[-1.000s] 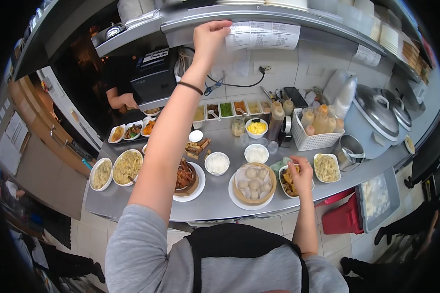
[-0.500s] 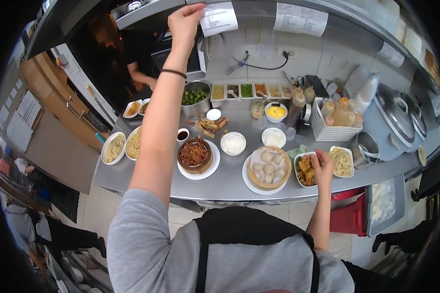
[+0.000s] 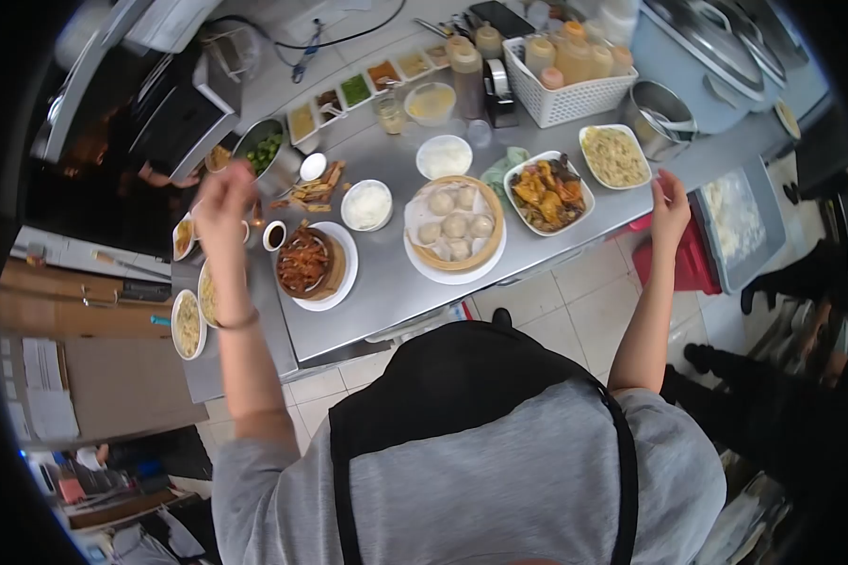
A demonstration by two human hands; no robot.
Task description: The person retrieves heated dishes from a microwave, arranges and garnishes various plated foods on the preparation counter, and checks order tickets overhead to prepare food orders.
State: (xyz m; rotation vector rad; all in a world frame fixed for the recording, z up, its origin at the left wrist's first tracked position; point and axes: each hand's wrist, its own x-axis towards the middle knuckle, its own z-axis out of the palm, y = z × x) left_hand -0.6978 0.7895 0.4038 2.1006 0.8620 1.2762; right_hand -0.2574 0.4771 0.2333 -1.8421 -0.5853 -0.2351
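My left hand [image 3: 224, 200] is raised over the left part of the steel counter, smeared by motion, so its fingers do not show clearly. Below and right of it, a bamboo steamer of reddish-brown food [image 3: 303, 259] sits on a white plate. My right hand [image 3: 671, 205] hovers off the counter's front edge, fingers loosely curled and apart, with nothing visible in it. Nearest to it is a white bowl of pale fried rice or noodles [image 3: 616, 155]. Left of that stands a square bowl of browned pieces [image 3: 548, 192], then a steamer of round white dumplings [image 3: 454, 224].
White bowls of rice [image 3: 366, 205] stand mid-counter. Behind are a row of topping containers [image 3: 355, 90], a white basket of sauce bottles [image 3: 575, 99] and a metal pot [image 3: 662, 118]. A grey tub [image 3: 749, 221] is at right. Another person's hand [image 3: 168, 179] shows at back left.
My left hand has come down from the paper slips on the overhead rail. My right hand has left the bowl of browned pieces and moved right. The view has tilted down and turned.
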